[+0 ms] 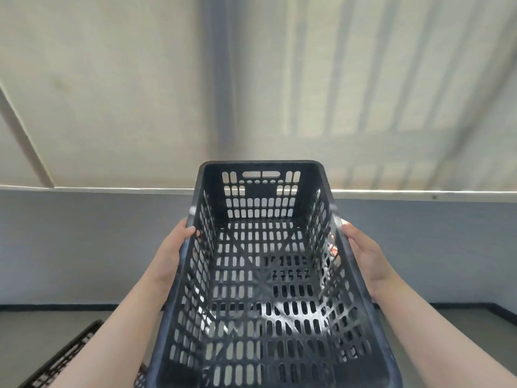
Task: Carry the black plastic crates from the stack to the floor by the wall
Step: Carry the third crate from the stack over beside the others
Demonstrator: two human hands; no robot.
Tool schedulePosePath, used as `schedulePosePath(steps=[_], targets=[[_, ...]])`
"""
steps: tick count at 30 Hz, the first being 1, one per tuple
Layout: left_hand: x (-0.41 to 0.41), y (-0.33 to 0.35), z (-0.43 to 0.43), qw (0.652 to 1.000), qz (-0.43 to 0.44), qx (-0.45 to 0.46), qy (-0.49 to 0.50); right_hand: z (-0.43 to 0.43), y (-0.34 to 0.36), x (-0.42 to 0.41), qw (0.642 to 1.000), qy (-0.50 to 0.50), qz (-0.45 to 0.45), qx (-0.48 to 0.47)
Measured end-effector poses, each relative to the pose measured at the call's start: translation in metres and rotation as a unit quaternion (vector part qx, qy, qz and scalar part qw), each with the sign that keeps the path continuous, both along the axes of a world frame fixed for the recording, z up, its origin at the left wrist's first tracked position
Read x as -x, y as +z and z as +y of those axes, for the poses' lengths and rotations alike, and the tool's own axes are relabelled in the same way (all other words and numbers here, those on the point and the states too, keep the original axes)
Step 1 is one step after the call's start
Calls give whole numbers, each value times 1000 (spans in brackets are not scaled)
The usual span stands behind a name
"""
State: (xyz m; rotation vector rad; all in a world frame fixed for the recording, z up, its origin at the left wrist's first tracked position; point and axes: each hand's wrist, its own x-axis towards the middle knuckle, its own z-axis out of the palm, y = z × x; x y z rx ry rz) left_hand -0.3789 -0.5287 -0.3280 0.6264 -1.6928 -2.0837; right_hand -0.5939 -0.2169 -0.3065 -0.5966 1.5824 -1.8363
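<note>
An empty black plastic crate [260,278] with slotted walls and floor fills the lower middle of the head view, held up in the air and facing the wall. My left hand [174,252] grips its left long rim, thumb over the edge. On the opposite long rim sits my right hand [363,253], fingers wrapped under that side. Part of another black crate [60,359] lies on the floor at the lower left, mostly cut off by the frame and my left forearm.
Straight ahead rises a wall [84,247], grey on its lower part and pale above a white ledge [112,189]. A dark skirting strip runs along its base. Grey floor [42,323] shows at both sides of the crate.
</note>
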Motion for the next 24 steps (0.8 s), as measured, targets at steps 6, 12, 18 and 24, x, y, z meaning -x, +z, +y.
schedulePosePath(steps=[6,12,18,24], targets=[[54,-5,79,1000,-19,2,-18,81,2,46,1000,-13,-11,-12],[102,-13,116,999,-37,-7,-28,124,-3,86,998,-49,24,-34],[131,-23,124,999,-36,-6,-35,133,-10,102,989,-84,63,-101],[146,-29,116,999,-38,-22,-25,124,-24,119,985,-102,55,-131]])
